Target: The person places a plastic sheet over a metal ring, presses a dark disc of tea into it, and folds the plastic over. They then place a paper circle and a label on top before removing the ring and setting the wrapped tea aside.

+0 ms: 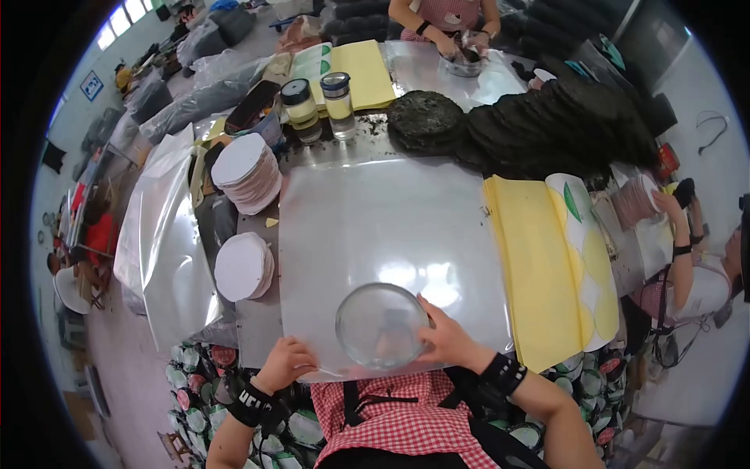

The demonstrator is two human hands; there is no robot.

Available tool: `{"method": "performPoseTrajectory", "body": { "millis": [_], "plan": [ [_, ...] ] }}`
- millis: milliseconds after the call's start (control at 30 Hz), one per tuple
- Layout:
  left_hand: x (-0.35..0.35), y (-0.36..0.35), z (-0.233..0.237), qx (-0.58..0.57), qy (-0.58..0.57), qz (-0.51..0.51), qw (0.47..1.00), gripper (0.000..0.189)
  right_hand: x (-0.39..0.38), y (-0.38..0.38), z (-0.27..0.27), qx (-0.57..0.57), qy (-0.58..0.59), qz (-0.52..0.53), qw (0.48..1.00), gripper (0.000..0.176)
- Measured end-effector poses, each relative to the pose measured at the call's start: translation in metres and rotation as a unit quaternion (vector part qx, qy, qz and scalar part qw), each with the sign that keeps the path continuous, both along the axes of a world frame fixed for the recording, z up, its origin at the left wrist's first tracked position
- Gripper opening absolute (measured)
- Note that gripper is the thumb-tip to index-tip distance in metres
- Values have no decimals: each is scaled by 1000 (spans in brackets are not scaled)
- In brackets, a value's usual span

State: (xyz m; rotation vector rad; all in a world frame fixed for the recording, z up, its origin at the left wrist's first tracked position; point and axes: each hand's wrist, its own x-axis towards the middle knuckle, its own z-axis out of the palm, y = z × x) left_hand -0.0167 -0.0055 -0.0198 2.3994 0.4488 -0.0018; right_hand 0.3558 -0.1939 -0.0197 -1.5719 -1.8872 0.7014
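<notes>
A round clear glass dish (383, 324) stands near the front edge of a stack of clear plastic sheets (367, 227). My right hand (451, 338) grips the dish's right rim, thumb on the near side and fingers behind. My left hand (287, 363) is at the front left corner of the plastic sheet, its fingers curled together on the edge. Left of the sheets stand two piles of round white paper discs (243, 267). On the right lie yellow paper sheets (539, 273) and a white label sheet with green marks (582, 234).
Behind the sheets are a pile of dark round cakes (427, 123) and two lidded jars (339, 105). A person (449, 16) across the table handles a bowl (463, 64). Another person's hand (668, 207) holds a disc stack on the right. Many wrapped packs (195, 379) lie below the table edge.
</notes>
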Motion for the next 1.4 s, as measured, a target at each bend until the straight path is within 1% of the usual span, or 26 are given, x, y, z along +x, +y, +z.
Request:
{"method": "performPoseTrajectory", "body": {
  "millis": [100, 167, 200, 300, 367, 433, 567, 633, 667, 700, 733, 800, 833, 867, 900, 933, 967, 1000, 1033, 1100, 1133, 1167, 1200, 1267, 1333, 1400],
  "plan": [
    [6, -1, 6, 10, -24, -24, 999, 10, -9, -21, 12, 48, 53, 19, 997, 49],
    [18, 2, 11, 38, -58, 103, 992, 5, -38, -14, 13, 102, 7, 153, 983, 43],
    [36, 13, 31, 24, -89, 182, 979, 3, -50, -2, 8, 103, 7, 156, 982, 43],
    [52, 17, 94, 103, -119, 141, 977, 10, -60, 25, -11, 127, 38, 146, 980, 41],
    [44, -12, 84, 121, -57, 35, 990, 9, -24, 44, -14, 82, 42, -107, 990, 44],
    [29, -23, 37, 125, 2, 3, 992, 9, -4, 60, -7, 59, -15, -146, 987, 44],
    [28, 14, 35, 152, -15, 75, 985, 20, -11, 24, -31, 16, -46, -200, 979, 50],
    [30, 52, 44, 273, -44, 235, 932, 37, -22, -38, -50, 56, -111, -94, 988, 49],
    [35, 68, 49, 347, -14, 334, 876, 47, -21, -67, -53, 69, -45, -1, 997, 47],
    [23, 88, 30, 396, 47, 336, 853, 58, -17, -97, -49, 79, 23, 93, 992, 45],
    [15, 89, 18, 380, 45, 335, 861, 56, -11, -103, -13, -47, 96, 143, 984, 40],
    [12, 95, 5, 371, 35, 327, 869, 55, 24, -66, 67, -215, -19, 148, 965, 31],
    [10, 92, 3, 354, 43, 333, 873, 54, 44, -21, 112, -195, -147, 117, 963, 27],
    [10, 89, 4, 337, 52, 339, 877, 53, 81, -41, 61, 50, -52, -50, 996, 18],
    [12, 89, 10, 335, 52, 336, 878, 53, 103, 17, 91, -79, -40, -188, 978, 14],
    [16, 91, 20, 321, 47, 346, 881, 50, 142, 65, 71, -29, -6, -247, 969, 14],
    [20, 93, 29, 308, 42, 357, 881, 47, 178, 126, 82, -83, -56, -265, 959, 23],
    [22, 95, 36, 311, 43, 365, 877, 47, 213, 184, 45, 64, 87, -289, 951, 23],
    [23, 96, 42, 276, 22, 373, 886, 43, 240, 237, 39, 27, 188, -316, 930, 28],
    [22, 95, 51, 246, 15, 383, 890, 39, 294, 323, 11, -9, 26, -391, 920, 38],
    [25, 93, 51, 220, -15, 401, 889, 34, 303, 349, -3, -69, 66, -449, 888, 40],
    [24, 90, 59, 198, -36, 415, 887, 29, 302, 366, -28, -32, -26, -509, 860, 36],
    [40, 79, 80, 285, -1, 394, 874, 26, 300, 367, -32, -38, 19, -507, 861, 30],
    [87, 57, 98, 401, -172, 276, 856, 23, 299, 356, -32, -46, 52, -506, 860, 27],
    [144, 36, 102, 301, -263, 127, 908, 18, 281, 332, -20, 128, -147, -436, 879, 23],
    [188, 25, 68, 320, -236, 12, 918, 29, 264, 320, -5, 125, -191, -383, 895, 33]
  ]
}}
